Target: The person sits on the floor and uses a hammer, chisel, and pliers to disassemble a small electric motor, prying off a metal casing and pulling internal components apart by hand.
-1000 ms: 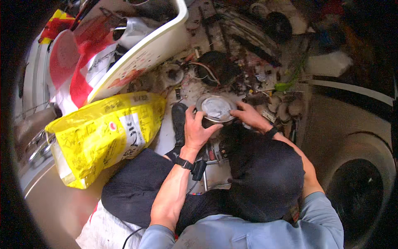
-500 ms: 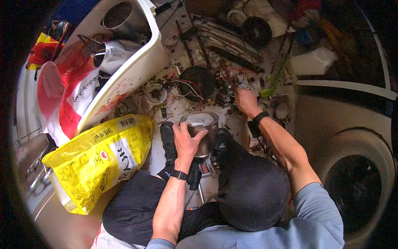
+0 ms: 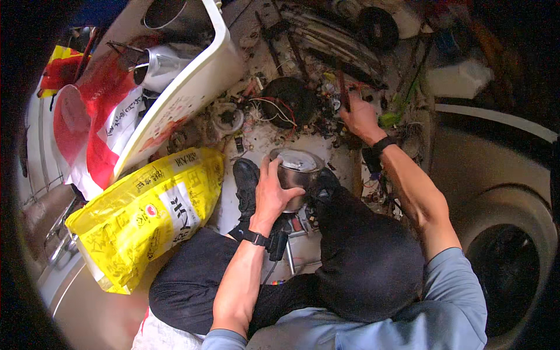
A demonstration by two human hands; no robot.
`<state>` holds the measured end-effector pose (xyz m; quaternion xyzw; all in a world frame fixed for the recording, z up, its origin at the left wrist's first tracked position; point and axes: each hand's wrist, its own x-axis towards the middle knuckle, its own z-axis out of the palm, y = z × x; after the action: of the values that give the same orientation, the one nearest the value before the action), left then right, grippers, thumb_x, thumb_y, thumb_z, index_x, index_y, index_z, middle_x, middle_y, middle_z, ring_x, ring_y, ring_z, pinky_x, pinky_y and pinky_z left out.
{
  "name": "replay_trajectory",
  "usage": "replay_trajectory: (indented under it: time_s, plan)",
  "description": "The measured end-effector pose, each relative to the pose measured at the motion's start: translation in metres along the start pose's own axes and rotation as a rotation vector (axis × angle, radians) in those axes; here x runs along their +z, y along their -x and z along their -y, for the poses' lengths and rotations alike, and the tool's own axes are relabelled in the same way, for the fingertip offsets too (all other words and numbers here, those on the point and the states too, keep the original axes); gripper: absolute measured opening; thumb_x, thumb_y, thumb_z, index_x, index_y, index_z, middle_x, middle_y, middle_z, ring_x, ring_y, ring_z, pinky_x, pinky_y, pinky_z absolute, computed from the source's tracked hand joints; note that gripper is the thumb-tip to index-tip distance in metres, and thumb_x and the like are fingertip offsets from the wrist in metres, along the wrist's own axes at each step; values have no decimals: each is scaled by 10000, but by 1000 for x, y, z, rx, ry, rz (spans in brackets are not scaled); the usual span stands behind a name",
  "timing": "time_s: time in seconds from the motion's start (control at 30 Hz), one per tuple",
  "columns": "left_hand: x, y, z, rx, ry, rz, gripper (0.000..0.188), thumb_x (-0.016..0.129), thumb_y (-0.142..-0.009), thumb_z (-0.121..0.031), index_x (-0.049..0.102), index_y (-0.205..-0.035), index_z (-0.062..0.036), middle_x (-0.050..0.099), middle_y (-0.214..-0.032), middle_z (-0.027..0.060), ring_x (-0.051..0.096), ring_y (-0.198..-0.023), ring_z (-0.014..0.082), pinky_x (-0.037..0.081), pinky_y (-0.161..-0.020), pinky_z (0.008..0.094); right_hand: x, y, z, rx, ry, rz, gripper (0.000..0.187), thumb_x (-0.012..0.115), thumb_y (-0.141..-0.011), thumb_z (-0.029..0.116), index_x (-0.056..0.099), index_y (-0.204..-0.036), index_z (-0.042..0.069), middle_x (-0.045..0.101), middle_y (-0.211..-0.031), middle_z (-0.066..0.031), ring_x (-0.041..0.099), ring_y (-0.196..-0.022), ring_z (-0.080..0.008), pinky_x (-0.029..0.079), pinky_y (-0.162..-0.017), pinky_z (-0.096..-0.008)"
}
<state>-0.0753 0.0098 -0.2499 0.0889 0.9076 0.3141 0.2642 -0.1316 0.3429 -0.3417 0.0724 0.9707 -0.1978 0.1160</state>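
My left hand (image 3: 273, 189) grips a squat metal cylinder (image 3: 301, 161) with a pale silvery top, standing upright between my feet. Its thumb lies along the near side and the fingers lie on the left. Farther forward and to the right, my right hand (image 3: 361, 121) is closed over the litter of small parts. A narrow dark-red stick-like tool (image 3: 343, 90) juts up from its fingers; its exact kind is unclear. Left of that hand lies a round black part (image 3: 287, 102) with red and white wires across it. A whitish ring-shaped part (image 3: 228, 118) lies farther left.
A yellow printed sack (image 3: 146, 216) leans at my left. Behind it a white tub (image 3: 192, 76) on its side holds metal vessels. Long metal strips (image 3: 332, 44) and scraps cover the far floor. A front-loading washing machine (image 3: 496, 251) stands on the right.
The view has shifted a little. A dark-red stick-like tool now shows upright in my right hand, which stays over the small parts. My left hand keeps its grip on the cylinder.
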Motion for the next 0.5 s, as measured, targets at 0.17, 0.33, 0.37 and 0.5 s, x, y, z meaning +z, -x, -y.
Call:
replay_trajectory:
  time_s: [0.17, 0.33, 0.37, 0.5]
  plan:
    - [-1, 2, 1, 7, -13, 20, 987, 974, -594, -281, 466, -1410, -54, 441, -1507, 257, 533, -1314, 455, 513, -1049, 489, -86, 13, 30, 60, -626, -170, 301, 710, -912, 222, 629, -1098, -1, 695, -897, -131, 679, -769, -206, 519, -662, -405]
    - [-1, 2, -7, 6, -20, 59, 953, 962, -615, -334, 471, -1384, -58, 480, -1460, 258, 574, -1245, 466, 533, -996, 509, -204, 30, 42, 149, -1129, 52, 208, 685, -933, 218, 703, -1026, 33, 711, -977, -38, 656, -873, -134, 537, -756, -324]
    - [-4, 3, -8, 16, -20, 44, 953, 962, -615, -334, 471, -1384, -58, 480, -1460, 258, 574, -1245, 466, 533, -996, 509, -229, 37, 52, 147, -1208, 56, 165, 683, -955, 217, 697, -998, 58, 701, -967, -27, 658, -868, -140, 542, -749, -311]
    - [-2, 7, -7, 56, -31, 29, 924, 966, -609, -356, 484, -1339, -57, 545, -1372, 251, 599, -1183, 477, 539, -953, 529, -325, 64, 71, 19, -1152, 72, 172, 705, -968, 212, 697, -1026, 50, 702, -966, -22, 670, -890, -152, 550, -753, -311]
